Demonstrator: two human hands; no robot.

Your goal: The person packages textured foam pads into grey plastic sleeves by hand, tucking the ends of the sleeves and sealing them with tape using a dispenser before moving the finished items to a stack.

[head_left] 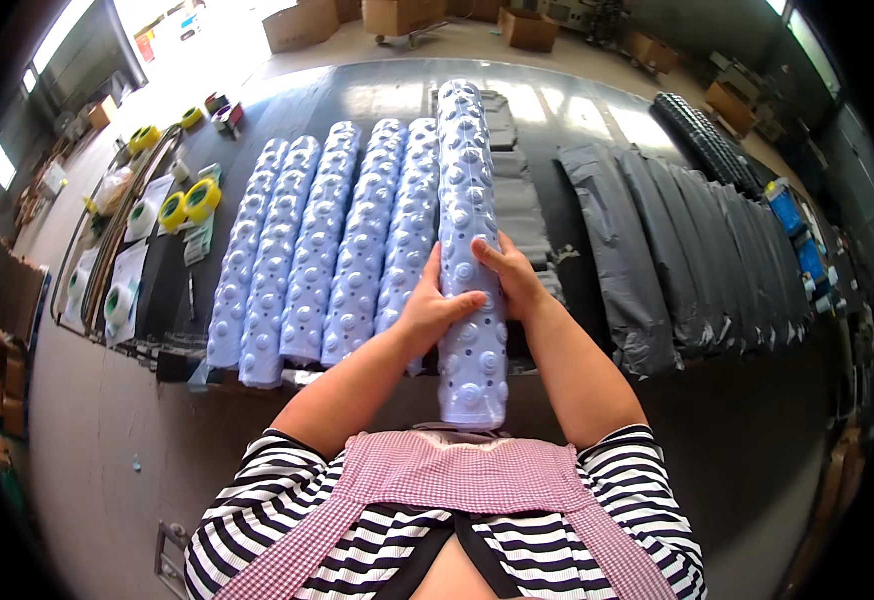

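Observation:
Between my two hands is a rolled light-blue bath mat [470,190], studded with round suction cups and pierced with small holes. It points away from me, its near end close to my apron. My left hand [437,305] grips its left side, thumb laid across the top. On the opposite side, a little farther up, my right hand [513,275] wraps it with the thumb on top too. Several similar blue rolls [302,250] lie side by side to the left on the dark table [357,85]. Flat grey plastic bags [522,200] lie partly hidden behind the held roll.
At the right, several filled grey bags [647,260] lie in a row, with a black studded roll [707,140] beyond them. Yellow tape rolls [189,205] and white label rolls [119,303] sit at the left. Cardboard boxes [402,15] stand on the floor behind the table.

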